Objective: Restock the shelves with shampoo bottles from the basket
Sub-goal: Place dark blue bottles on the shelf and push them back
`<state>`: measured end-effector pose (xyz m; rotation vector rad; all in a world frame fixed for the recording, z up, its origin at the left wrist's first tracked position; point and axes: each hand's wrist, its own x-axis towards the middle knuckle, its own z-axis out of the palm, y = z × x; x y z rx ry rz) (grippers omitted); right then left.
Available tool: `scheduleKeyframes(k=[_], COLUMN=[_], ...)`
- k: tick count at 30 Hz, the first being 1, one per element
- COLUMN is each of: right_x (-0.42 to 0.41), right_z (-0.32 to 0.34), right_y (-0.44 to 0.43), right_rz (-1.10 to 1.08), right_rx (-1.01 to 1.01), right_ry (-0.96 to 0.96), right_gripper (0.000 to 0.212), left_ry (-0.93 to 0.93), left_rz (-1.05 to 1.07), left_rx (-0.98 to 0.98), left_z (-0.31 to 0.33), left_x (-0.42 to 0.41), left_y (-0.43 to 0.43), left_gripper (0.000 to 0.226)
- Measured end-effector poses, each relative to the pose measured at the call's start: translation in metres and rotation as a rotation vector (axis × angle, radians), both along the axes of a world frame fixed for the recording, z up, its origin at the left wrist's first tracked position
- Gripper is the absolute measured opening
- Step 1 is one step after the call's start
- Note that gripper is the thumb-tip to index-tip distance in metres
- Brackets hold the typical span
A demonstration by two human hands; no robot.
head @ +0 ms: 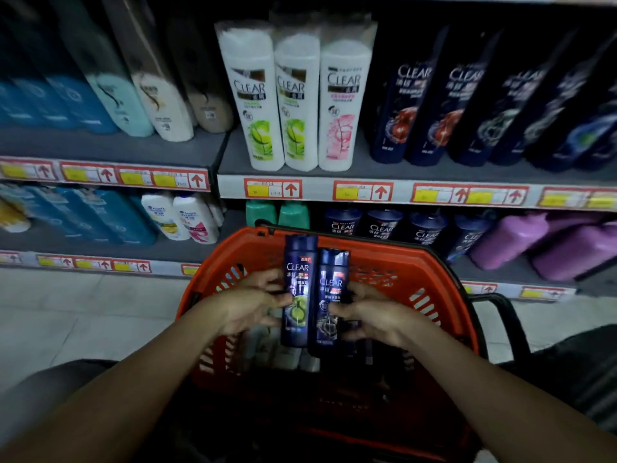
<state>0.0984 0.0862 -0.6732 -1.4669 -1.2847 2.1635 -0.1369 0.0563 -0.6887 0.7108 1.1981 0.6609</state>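
Two small dark-blue plastic shampoo bottles stand upright side by side above the orange slotted plastic basket (444, 295), touching along their flanks: the green-labelled bottle (298, 292) is held by the left hand (248, 304), whose fingers curl round its left side at mid-body, and the darker-labelled bottle (330, 295) is held the same way by the right hand (370, 312) from the right. Both look light and stiff, with glossy walls that may slip under a loose hold, so a wrap round the flat middle, below the cap, seems the safest place to take them. More bottles lie dimly in the basket's bottom, too dark to count. Behind the basket, matching small dark-blue bottles (380, 227) stand on the lower grey shelf (507, 272), which looks like the likely destination, beside purple bottles (547, 245). The upper grey shelf (434, 170) carries tall white bottles (293, 101) and large dark-blue ones, with red-and-yellow price tags (273, 188) along its edge. Pale floor tiles (83, 315) show at the left.
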Motion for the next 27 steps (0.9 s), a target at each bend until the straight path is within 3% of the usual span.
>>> scheduleKeyframes(k=[4, 14, 21, 27], right_x=[0.009, 0.016, 0.028, 0.042], right_z=[0.057, 0.204, 0.286, 0.360], right_y=[0.012, 0.039, 0.067, 0.115], right_rz=[-0.005, 0.048, -0.047, -0.195], right_rx=[0.165, 0.608, 0.780, 1.022], right_ry=[0.039, 0.115, 0.174, 0.200], right_gripper=[0.043, 0.049, 0.045, 0.043], left_ry=[0.014, 0.119, 0.205, 0.174], left_rz=[-0.026, -0.073, -0.051, 0.011], left_rx=[0.133, 0.474, 0.701, 0.886], left_z=[0.048, 0.198, 0.297, 0.382], left_x=[0.001, 0.006, 0.024, 0.058], left_y=[0.007, 0.045, 0.081, 0.131], left_gripper=[0.041, 0.050, 0.046, 0.046])
